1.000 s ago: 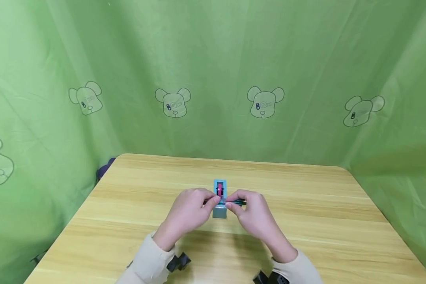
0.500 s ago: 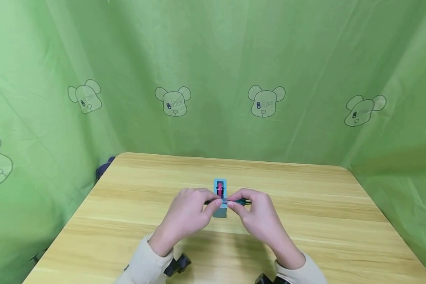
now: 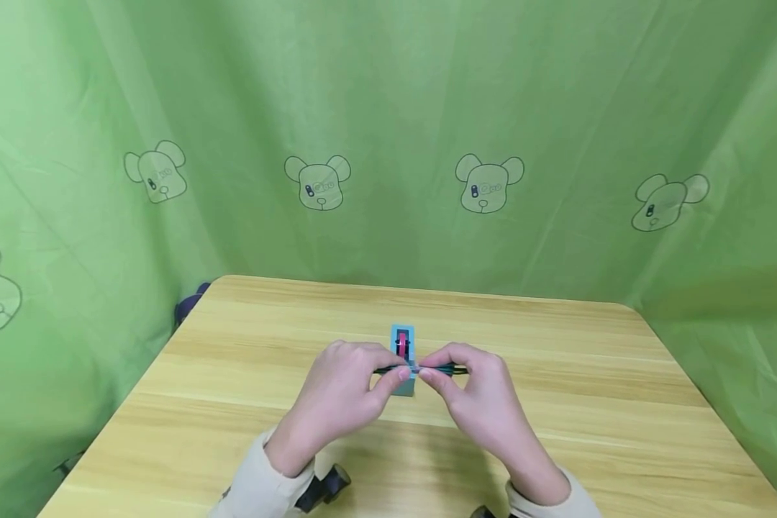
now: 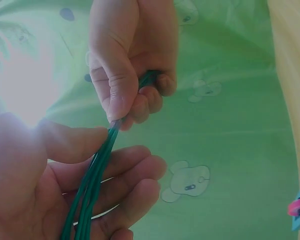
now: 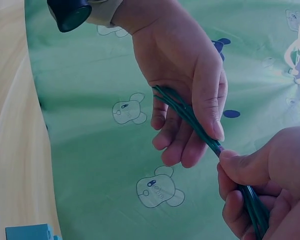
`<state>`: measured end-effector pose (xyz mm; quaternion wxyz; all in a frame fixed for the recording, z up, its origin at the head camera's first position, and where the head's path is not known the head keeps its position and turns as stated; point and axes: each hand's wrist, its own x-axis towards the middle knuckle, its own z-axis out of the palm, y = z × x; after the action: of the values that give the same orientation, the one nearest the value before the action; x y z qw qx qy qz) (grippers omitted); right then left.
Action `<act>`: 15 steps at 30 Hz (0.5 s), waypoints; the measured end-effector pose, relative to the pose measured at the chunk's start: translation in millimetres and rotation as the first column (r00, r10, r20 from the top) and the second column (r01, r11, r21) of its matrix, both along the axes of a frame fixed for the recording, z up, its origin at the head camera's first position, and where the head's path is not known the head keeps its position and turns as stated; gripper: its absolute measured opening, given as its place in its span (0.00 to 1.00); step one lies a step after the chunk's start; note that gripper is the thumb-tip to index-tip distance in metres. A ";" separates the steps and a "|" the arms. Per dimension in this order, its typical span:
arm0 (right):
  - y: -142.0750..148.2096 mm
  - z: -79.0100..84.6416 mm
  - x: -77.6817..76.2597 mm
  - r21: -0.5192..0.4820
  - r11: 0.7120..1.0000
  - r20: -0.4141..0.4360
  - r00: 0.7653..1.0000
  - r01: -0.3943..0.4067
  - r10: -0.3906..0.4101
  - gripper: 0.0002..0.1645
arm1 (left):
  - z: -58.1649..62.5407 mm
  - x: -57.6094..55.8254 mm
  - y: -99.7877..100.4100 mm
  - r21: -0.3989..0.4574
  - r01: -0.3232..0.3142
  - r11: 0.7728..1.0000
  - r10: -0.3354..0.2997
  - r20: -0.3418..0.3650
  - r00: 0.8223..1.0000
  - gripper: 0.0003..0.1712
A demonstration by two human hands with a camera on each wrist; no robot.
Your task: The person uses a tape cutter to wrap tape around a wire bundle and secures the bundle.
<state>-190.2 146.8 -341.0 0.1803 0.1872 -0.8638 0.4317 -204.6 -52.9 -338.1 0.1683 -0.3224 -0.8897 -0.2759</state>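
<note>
A bundle of thin green wires point(image 4: 92, 182) runs between both hands, a shiny band of clear tape point(image 4: 115, 123) round its middle. In the head view my left hand point(image 3: 343, 385) pinches it with thumb and forefinger just left of the tape; the other fingers lie loosely behind the wires. My right hand point(image 3: 485, 396) pinches the bundle at the tape, its remaining fingers curled round the wires in the right wrist view. The fingertips of both hands come close together. Beyond them stands a light blue tape dispenser point(image 3: 403, 334) with a pink core, its front partly covered by the fingers.
The wooden table point(image 3: 233, 345) spreads out under both forearms. A green curtain point(image 3: 388, 93) printed with bear heads hangs round its back and sides. A dark purple object point(image 3: 188, 306) shows past the table's left edge. Black camera mounts point(image 3: 324, 488) sit at the wrists.
The right hand has shifted a little to the right, and the bundle with it. My left fingertips have edged right too, still pinching. The dispenser stays in place as the head view tilts slightly.
</note>
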 end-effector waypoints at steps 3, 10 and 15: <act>0.0 2.1 1.9 -0.007 1.000 -0.013 1.000 -0.002 0.002 0.10 | 2.6 1.9 -0.1 0.022 0.013 1.000 -0.012 -0.015 1.000 0.10; -0.2 5.9 6.3 -0.036 0.999 -0.035 0.999 -0.017 0.016 0.11 | 8.4 6.0 -1.4 0.065 0.026 0.998 -0.023 -0.043 0.999 0.08; 0.2 7.9 9.6 -0.047 0.999 -0.049 0.999 -0.019 0.016 0.10 | 11.0 8.0 -2.2 0.097 0.038 0.995 -0.031 -0.068 0.997 0.06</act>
<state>-180.6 147.0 -333.1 0.2019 0.2009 -0.8470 0.4489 -196.6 -55.1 -327.1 0.2085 -0.3379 -0.8634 -0.3114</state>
